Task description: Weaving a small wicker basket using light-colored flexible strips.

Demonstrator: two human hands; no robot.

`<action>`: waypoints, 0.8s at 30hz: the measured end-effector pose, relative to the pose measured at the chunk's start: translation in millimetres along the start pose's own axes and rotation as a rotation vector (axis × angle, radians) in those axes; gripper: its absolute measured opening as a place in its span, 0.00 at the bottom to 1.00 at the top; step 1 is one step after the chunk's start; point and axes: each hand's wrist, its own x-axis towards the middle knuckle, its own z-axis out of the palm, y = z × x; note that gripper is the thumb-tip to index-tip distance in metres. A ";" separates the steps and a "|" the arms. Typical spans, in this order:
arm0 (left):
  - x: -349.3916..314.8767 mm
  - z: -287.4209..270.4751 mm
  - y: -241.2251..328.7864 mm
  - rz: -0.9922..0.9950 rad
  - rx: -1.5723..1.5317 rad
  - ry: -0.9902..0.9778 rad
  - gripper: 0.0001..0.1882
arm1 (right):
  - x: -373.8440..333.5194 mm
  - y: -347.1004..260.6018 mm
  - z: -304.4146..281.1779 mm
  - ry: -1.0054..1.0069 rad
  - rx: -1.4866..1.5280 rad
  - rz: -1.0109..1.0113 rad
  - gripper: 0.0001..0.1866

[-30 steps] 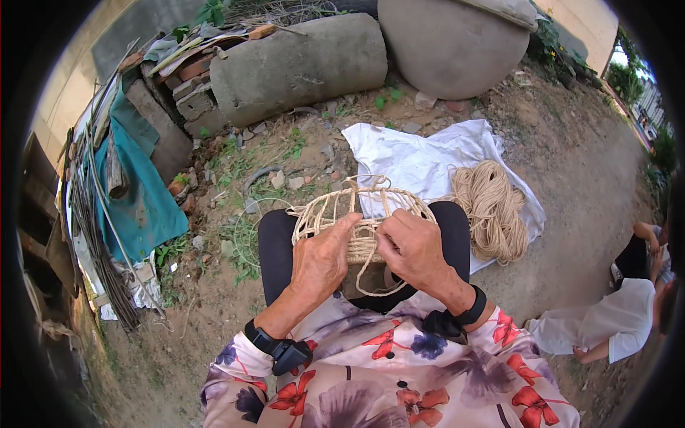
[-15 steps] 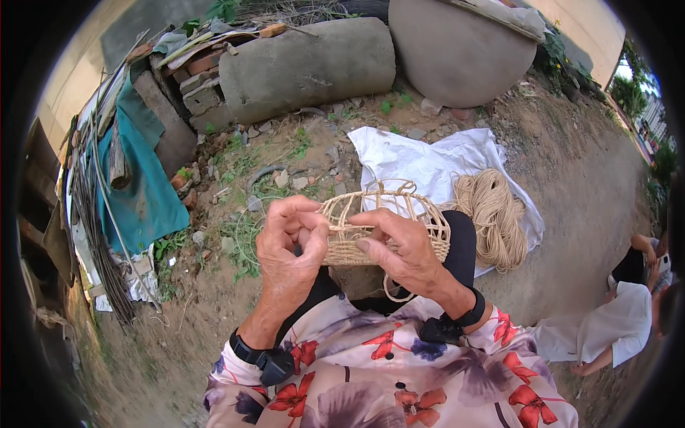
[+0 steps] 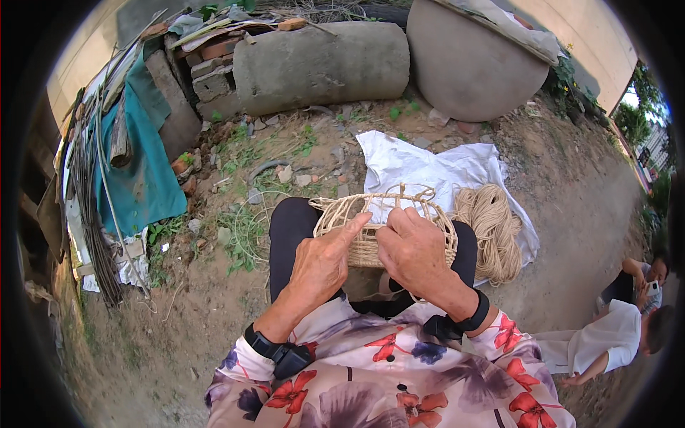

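Observation:
A small basket of pale straw cord rests across my lap, with a closely woven lower wall and open loops along its far side. My left hand is at its near left side, index finger stretched along the rim and the other fingers curled against the weave. At the rim to the right, my right hand is closed in a pinch on a strand of cord; its fingertips are mostly hidden. A loose end of cord hangs below the right hand.
Coiled straw cord lies on a white sheet to the right of my knees. Beyond are a concrete cylinder and a large rounded vat. Teal cloth and sticks stand left. Two people are at the lower right.
My hands have turned from a raised pinch with fingers facing each other to backs upward, lower against the rim. The left index finger has stretched out, and the left hand has shifted right.

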 end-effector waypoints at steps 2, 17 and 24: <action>3.0 -3.4 2.2 0.043 0.028 -0.086 0.31 | 2.7 -1.7 7.5 0.000 -0.008 -0.013 0.06; 6.9 4.3 1.7 -0.407 -0.258 -0.035 0.32 | -2.0 -12.9 18.0 0.105 0.046 0.081 0.08; 7.9 7.2 -2.1 -0.606 -0.586 0.044 0.31 | 2.8 -16.0 18.7 0.010 0.016 0.102 0.07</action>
